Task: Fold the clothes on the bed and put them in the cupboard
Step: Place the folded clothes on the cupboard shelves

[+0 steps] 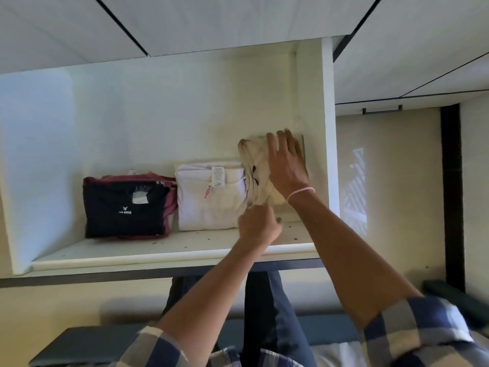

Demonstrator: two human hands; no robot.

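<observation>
A folded cream garment (255,168) stands tilted at the right end of the open cupboard shelf (169,251). My right hand (287,162) lies flat on its top side with fingers spread. My left hand (258,226) grips the garment's lower front edge with curled fingers. To the garment's left lies a folded white garment (211,202) with a label on top. Further left sits a dark folded shirt (124,207) on top of maroon clothes (169,197).
The cupboard's right side wall (328,141) is close to my right hand. The left part of the shelf holds no clothes. Dark trousers (264,300) hang below the shelf. A closed cupboard door with a dark handle (382,109) is at the right.
</observation>
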